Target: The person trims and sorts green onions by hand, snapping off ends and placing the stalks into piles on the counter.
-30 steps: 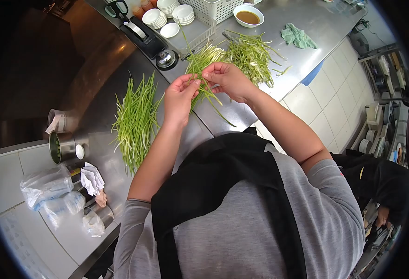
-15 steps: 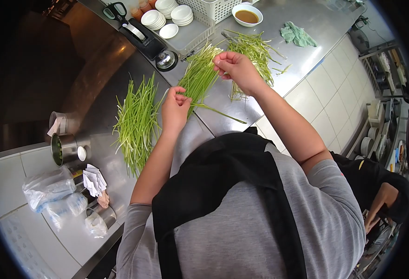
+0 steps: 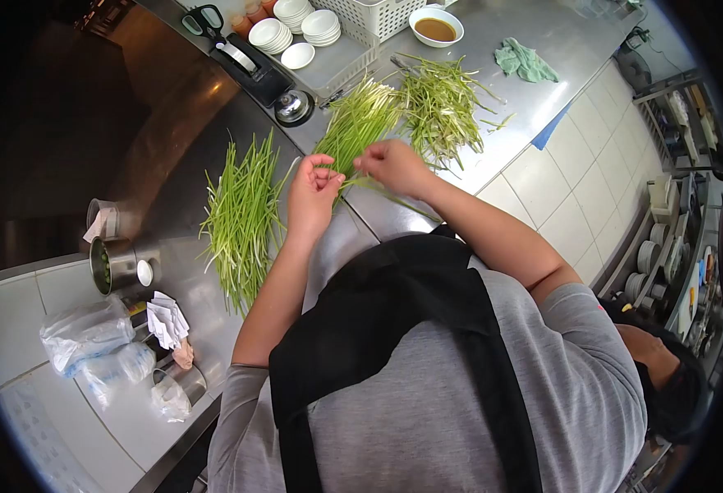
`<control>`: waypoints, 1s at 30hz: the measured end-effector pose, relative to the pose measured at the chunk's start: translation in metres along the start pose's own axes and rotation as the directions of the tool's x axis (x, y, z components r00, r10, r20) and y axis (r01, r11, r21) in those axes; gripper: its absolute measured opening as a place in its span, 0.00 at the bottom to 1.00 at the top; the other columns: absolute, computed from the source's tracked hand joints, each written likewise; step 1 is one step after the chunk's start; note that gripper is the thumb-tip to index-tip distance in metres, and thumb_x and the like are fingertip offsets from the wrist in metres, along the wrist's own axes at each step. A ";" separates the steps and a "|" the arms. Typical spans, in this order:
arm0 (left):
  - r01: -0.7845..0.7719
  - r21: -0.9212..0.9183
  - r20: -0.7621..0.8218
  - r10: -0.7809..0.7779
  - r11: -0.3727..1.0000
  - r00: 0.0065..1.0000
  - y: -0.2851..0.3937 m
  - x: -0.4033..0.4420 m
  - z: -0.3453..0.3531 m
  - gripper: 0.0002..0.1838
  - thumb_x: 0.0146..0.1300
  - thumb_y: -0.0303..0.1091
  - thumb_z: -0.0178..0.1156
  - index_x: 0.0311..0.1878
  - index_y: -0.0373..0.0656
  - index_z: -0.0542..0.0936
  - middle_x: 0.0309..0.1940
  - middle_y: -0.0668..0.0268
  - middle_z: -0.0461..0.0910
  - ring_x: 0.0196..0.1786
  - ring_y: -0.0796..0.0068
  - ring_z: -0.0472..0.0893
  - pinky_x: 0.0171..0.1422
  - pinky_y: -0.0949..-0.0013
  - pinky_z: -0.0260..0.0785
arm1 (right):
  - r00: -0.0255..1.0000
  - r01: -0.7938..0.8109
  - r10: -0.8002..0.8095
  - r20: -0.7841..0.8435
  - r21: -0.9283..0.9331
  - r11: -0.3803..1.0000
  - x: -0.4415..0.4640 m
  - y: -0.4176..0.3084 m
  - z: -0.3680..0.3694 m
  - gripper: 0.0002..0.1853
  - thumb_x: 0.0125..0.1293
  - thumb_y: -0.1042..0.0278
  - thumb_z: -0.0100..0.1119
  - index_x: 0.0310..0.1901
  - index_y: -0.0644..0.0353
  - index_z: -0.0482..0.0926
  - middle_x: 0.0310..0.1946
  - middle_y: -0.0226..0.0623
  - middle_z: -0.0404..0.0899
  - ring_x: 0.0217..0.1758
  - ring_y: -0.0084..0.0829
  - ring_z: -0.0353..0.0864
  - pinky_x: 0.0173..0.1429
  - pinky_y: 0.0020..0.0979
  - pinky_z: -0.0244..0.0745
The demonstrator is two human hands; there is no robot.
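Presently, left hand (image 3: 312,199) pinching green stalk (image 3: 398,200) trailing toward near edge of counter (image 3: 571,45); right hand (image 3: 396,170) hovering nearby, curled, grip unclear. Stalk probably light, bendy, bruising easily; suiting soft pinch near end.

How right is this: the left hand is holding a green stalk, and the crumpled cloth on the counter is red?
The crumpled cloth on the counter is green, not red, as the head view shows. The left hand is holding a green stalk.
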State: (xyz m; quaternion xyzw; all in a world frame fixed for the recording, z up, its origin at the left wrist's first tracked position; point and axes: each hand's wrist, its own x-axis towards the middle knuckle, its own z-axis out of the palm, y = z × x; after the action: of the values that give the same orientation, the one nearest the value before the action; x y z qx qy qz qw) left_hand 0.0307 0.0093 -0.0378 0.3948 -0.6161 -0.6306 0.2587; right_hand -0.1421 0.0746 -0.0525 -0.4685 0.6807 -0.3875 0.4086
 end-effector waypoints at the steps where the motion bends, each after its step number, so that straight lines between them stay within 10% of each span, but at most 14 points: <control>1: 0.000 0.037 -0.017 0.000 0.999 1.000 -0.002 -0.001 -0.001 0.16 0.59 0.20 0.60 0.49 0.41 0.71 0.32 0.69 0.76 0.32 0.84 0.73 0.36 0.79 0.67 | 0.999 -0.003 0.003 -0.048 0.007 1.000 0.004 -0.005 -0.010 0.17 0.64 0.57 0.60 0.26 0.63 0.80 0.16 0.34 0.73 0.20 0.24 0.72 0.29 0.30 0.69; 3: 0.001 0.072 -0.034 0.001 0.997 0.999 -0.008 -0.002 -0.004 0.16 0.59 0.20 0.60 0.49 0.41 0.71 0.32 0.69 0.76 0.32 0.84 0.73 0.36 0.79 0.66 | 0.995 -0.006 0.007 -0.096 0.011 1.000 0.011 -0.013 -0.028 0.15 0.66 0.58 0.58 0.29 0.62 0.81 0.19 0.28 0.75 0.23 0.17 0.70 0.29 0.25 0.67; 5: 0.038 0.112 -0.056 -0.032 0.993 0.998 -0.012 -0.002 -0.009 0.15 0.59 0.21 0.60 0.48 0.42 0.72 0.32 0.69 0.77 0.33 0.83 0.74 0.37 0.79 0.67 | 0.984 -0.034 0.115 -0.135 0.488 0.872 0.015 -0.017 -0.043 0.13 0.68 0.59 0.55 0.33 0.60 0.81 0.23 0.24 0.76 0.24 0.15 0.69 0.31 0.21 0.67; 9: 0.028 0.272 -0.048 -0.016 0.962 0.999 -0.019 -0.003 -0.013 0.15 0.59 0.24 0.62 0.49 0.43 0.73 0.35 0.64 0.78 0.38 0.75 0.77 0.45 0.72 0.70 | 0.984 -0.029 0.119 -0.135 0.531 0.847 0.015 -0.021 -0.070 0.11 0.70 0.61 0.53 0.36 0.59 0.80 0.25 0.22 0.74 0.25 0.15 0.68 0.33 0.19 0.67; 11: -0.275 0.763 0.039 0.383 0.585 0.923 -0.015 -0.007 -0.013 0.15 0.62 0.25 0.59 0.53 0.41 0.74 0.37 0.60 0.76 0.42 0.72 0.76 0.44 0.75 0.71 | 0.986 -0.133 0.169 -0.006 0.584 0.801 0.008 -0.028 -0.074 0.12 0.70 0.60 0.53 0.38 0.58 0.80 0.25 0.23 0.74 0.25 0.15 0.68 0.33 0.19 0.67; 15: -0.278 0.856 0.032 0.493 0.435 0.870 0.016 -0.006 0.005 0.17 0.62 0.35 0.61 0.54 0.45 0.77 0.46 0.52 0.76 0.50 0.58 0.75 0.58 0.60 0.66 | 0.973 -0.229 0.166 0.160 0.591 0.774 -0.011 -0.039 -0.050 0.13 0.71 0.59 0.51 0.39 0.58 0.79 0.25 0.23 0.72 0.27 0.14 0.69 0.33 0.18 0.67; 18: -0.414 0.547 0.084 0.444 0.728 0.892 0.012 0.012 0.011 0.15 0.66 0.38 0.57 0.52 0.42 0.79 0.43 0.59 0.78 0.42 0.72 0.75 0.48 0.73 0.70 | 0.954 -0.234 0.106 0.279 0.480 0.845 -0.023 -0.033 -0.019 0.13 0.72 0.59 0.50 0.39 0.59 0.79 0.25 0.24 0.72 0.27 0.15 0.69 0.33 0.19 0.67; 20: 0.222 -0.087 0.196 -0.202 0.971 0.960 0.030 0.012 0.018 0.14 0.68 0.38 0.56 0.48 0.39 0.80 0.40 0.65 0.79 0.38 0.79 0.76 0.47 0.75 0.68 | 0.948 -0.128 -0.012 0.318 0.416 0.901 -0.028 -0.025 -0.002 0.12 0.70 0.60 0.52 0.37 0.60 0.79 0.24 0.26 0.74 0.25 0.17 0.68 0.31 0.21 0.67; 28: 0.205 -0.297 0.124 -0.175 0.933 0.977 0.027 0.011 0.021 0.13 0.69 0.37 0.55 0.46 0.37 0.79 0.31 0.70 0.77 0.34 0.84 0.74 0.41 0.79 0.67 | 0.911 -0.277 0.082 0.404 0.452 0.848 -0.043 -0.010 0.002 0.12 0.69 0.61 0.54 0.36 0.60 0.79 0.25 0.27 0.74 0.25 0.17 0.67 0.32 0.20 0.66; 30: 0.192 -0.342 0.125 -0.158 0.920 0.979 0.029 0.007 0.018 0.12 0.69 0.36 0.54 0.47 0.36 0.77 0.30 0.71 0.76 0.34 0.83 0.74 0.42 0.78 0.67 | 0.919 -0.363 0.079 0.387 0.751 0.551 -0.044 -0.002 0.004 0.10 0.70 0.62 0.54 0.38 0.60 0.78 0.27 0.27 0.75 0.26 0.17 0.67 0.35 0.20 0.66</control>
State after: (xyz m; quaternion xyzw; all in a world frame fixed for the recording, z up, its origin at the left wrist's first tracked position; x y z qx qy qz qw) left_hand 0.0069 0.0107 -0.0119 0.3649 -0.4670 -0.7694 0.2382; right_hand -0.1282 0.1153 -0.0434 -0.1930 0.4092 -0.5214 0.7235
